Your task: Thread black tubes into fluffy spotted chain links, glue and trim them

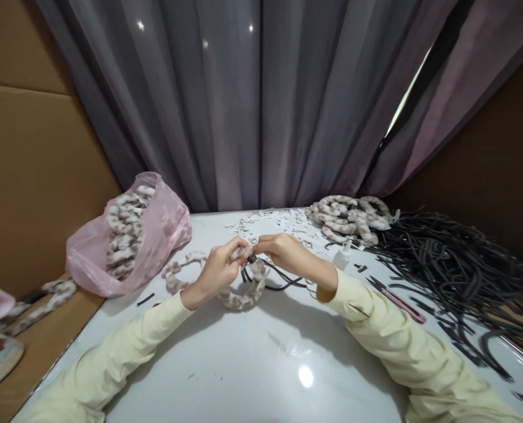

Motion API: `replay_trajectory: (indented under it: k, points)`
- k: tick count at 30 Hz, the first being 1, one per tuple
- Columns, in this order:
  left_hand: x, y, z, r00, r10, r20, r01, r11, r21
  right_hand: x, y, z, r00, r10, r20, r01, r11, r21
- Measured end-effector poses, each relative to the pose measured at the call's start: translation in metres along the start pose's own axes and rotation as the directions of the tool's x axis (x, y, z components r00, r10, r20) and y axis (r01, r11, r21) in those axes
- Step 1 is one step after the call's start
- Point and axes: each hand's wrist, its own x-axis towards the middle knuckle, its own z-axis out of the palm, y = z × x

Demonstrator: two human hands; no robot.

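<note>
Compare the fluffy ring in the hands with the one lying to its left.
The held ring is gripped by the left hand; the left ring lies on the table. The held ring sits nearer the camera than the left ring. Both look fluffy and mottled.

A bag (pixel 175 226) of rings (pixel 126 238) sits left of the centre ring (pixel 244 301), a bottle (pixel 342 257) and cords (pixel 451 264) right of it. Behind it hangs a curtain (pixel 237 117).

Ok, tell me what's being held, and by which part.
The left hand holds a furry ring by its far side, near a small dark piece. The right hand is close by; whether it pinches anything is unclear.
</note>
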Motion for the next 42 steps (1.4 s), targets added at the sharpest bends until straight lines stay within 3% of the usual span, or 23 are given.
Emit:
replay_trajectory:
  k: [6, 13, 16, 19, 21, 24, 26, 28, 30, 33, 36, 42]
  points:
    - [-0.001, -0.003, 0.002, 0.997, 0.063, -0.032, -0.064, 0.998, -0.02, 0.004, 0.006, -0.007, 0.996, -0.083, 0.023, 0.072, 0.953, 0.295]
    - [-0.003, -0.006, 0.001, 0.986, 0.162, -0.032, -0.161, 0.987, 0.013, 0.003, 0.006, -0.012, 0.993, -0.038, 0.114, -0.029, 0.841, 0.54]
    - [-0.003, -0.006, 0.0, 0.976, 0.218, -0.021, -0.218, 0.976, -0.014, 0.004, 0.008, -0.012, 0.988, -0.039, 0.147, -0.058, 0.796, 0.603]
    - [-0.003, -0.007, 0.001, 0.972, 0.232, -0.023, -0.232, 0.973, -0.004, 0.004, 0.008, -0.007, 0.992, -0.019, 0.122, -0.053, 0.827, 0.559]
    - [-0.003, -0.008, 0.002, 0.982, 0.181, -0.049, -0.181, 0.983, 0.009, 0.005, 0.004, -0.004, 0.998, 0.059, -0.01, -0.049, 0.894, 0.445]
    - [-0.001, -0.009, 0.003, 0.994, 0.033, -0.103, -0.037, 0.999, -0.029, 0.003, -0.01, -0.004, 0.951, 0.179, -0.251, -0.115, 0.962, 0.248]
    - [0.001, -0.008, 0.003, 0.987, -0.097, -0.131, 0.085, 0.992, -0.09, 0.0, -0.022, -0.008, 0.928, 0.213, -0.307, -0.159, 0.969, 0.19]
    - [0.005, -0.007, 0.003, 0.972, -0.181, -0.148, 0.156, 0.974, -0.167, -0.003, -0.033, -0.011, 0.937, 0.247, -0.249, -0.19, 0.954, 0.23]
    - [0.008, -0.006, 0.002, 0.963, -0.204, -0.176, 0.158, 0.956, -0.248, -0.005, -0.041, -0.009, 0.95, 0.294, -0.105, -0.242, 0.905, 0.349]
    - [0.013, -0.009, 0.003, 0.94, -0.278, -0.196, 0.18, 0.895, -0.409, -0.006, -0.047, 0.005, 0.926, 0.354, 0.134, -0.367, 0.755, 0.544]
    - [0.015, -0.016, 0.005, 0.908, -0.399, -0.126, 0.261, 0.775, -0.576, -0.003, -0.05, 0.025, 0.887, 0.367, 0.281, -0.456, 0.594, 0.662]
    - [0.017, -0.031, 0.006, 0.885, -0.465, -0.027, 0.342, 0.688, -0.64, 0.0, -0.053, 0.051, 0.887, 0.436, 0.155, -0.403, 0.566, 0.719]
